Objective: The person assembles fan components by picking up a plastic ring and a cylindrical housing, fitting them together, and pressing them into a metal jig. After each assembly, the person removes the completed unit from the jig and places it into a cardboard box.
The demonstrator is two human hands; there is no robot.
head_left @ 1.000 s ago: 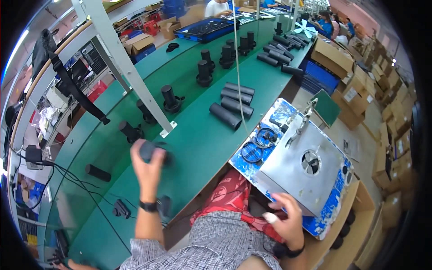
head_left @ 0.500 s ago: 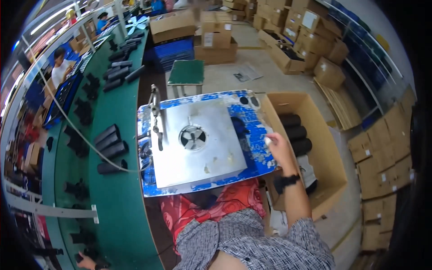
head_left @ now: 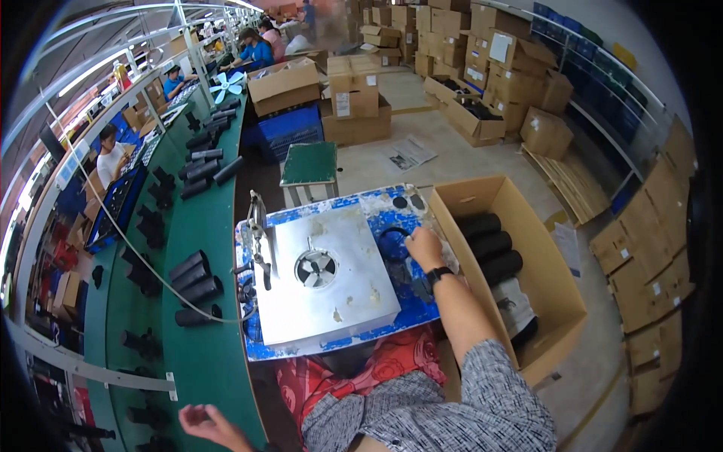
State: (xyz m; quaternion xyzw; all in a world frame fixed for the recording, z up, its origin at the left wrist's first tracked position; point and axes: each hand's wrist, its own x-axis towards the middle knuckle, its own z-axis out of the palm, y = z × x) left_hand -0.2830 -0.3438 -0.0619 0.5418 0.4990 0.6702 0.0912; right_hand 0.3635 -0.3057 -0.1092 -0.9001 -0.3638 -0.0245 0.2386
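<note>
Right hand (head_left: 424, 248) resting on the blue worktop (head_left: 376, 207) at about 3 o'clock from the metal plate (head_left: 324, 282), grip closing narrowly on a black ring-shaped part (head_left: 392, 242); contact looking likely but partly hidden by the fingers. Wrist carrying a black watch (head_left: 439, 274). Ring part lying just beside the plate's right edge, on the blue surface. Small fan (head_left: 315, 268) sitting near the centre of the plate. Toggle clamp (head_left: 258, 233) standing upright at the plate's 9 o'clock edge.

Left hand (head_left: 205, 422) hovering low at 7 o'clock, fingers spread wide, holding nothing, over the edge of the green surface (head_left: 203, 226). Black cylinders (head_left: 197, 279) lying on that green surface at 9 o'clock from the plate, well apart from the left hand.

Open cardboard box (head_left: 527, 248) standing on the floor at 3 o'clock, just beside the right forearm, holding black tubes (head_left: 489, 245) stacked side by side. Green stool (head_left: 310, 163) standing at 12 o'clock beyond the worktop. Other people sitting along the green surface at 11 o'clock.
</note>
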